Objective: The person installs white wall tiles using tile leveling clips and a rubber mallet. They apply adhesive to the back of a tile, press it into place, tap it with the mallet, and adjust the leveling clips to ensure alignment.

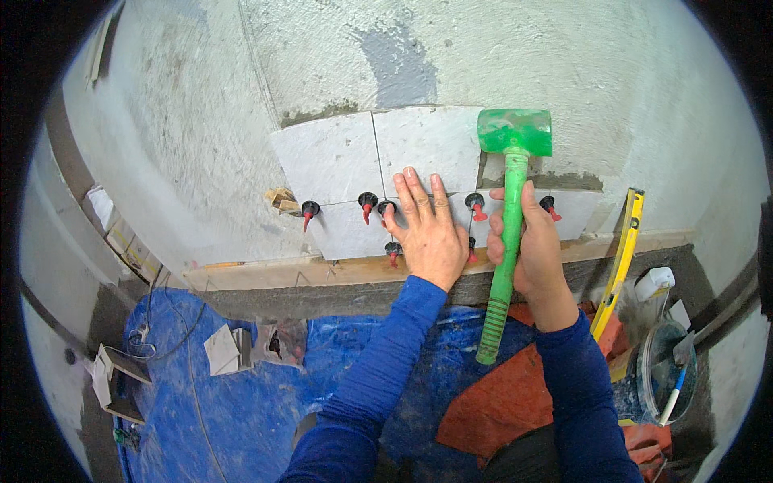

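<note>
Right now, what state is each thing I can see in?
White tiles: set in two rows.
Green mallet: gripped, head uppermost.
Left hand: open, laid on the tiles.
Right hand: closed around the mallet.
Red-and-black clips: fitted along the tile edges.
Yellow level: leaning at a slant.
Bucket: uncovered.
Blue sheet: spread out, wrinkled.
</note>
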{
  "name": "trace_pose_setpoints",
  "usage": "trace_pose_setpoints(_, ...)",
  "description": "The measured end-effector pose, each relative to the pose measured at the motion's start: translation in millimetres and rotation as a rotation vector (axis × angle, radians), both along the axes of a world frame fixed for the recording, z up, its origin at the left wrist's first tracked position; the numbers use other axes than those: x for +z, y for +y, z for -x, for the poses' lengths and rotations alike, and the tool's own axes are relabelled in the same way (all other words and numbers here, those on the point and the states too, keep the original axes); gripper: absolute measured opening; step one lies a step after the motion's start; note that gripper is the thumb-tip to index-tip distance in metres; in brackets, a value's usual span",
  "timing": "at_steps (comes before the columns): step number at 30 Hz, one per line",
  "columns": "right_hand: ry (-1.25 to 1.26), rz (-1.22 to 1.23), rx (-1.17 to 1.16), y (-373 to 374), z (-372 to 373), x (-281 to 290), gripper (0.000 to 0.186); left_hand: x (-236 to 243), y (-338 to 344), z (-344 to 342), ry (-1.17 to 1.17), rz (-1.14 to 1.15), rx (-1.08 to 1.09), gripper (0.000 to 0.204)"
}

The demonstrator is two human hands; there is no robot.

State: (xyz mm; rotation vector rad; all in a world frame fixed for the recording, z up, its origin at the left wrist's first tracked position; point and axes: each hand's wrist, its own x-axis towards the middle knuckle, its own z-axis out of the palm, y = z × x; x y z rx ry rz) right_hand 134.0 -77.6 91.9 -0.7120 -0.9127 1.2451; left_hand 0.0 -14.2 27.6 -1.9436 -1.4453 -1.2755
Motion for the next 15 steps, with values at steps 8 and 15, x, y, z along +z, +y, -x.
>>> trace_pose_setpoints(8,-0.024,-0.02,0.01,0.9,-0.4,0.9,0.057,-3.2,4.7,-2.0,0.044,-0.002,0.062,0.08)
trace_pose_setpoints(15,0.088,0.027,-0.022,-2.1,5.2,-4.3,0.054,-1.6,4.3,-4.7,-0.013,-0.009,0.041,0.072)
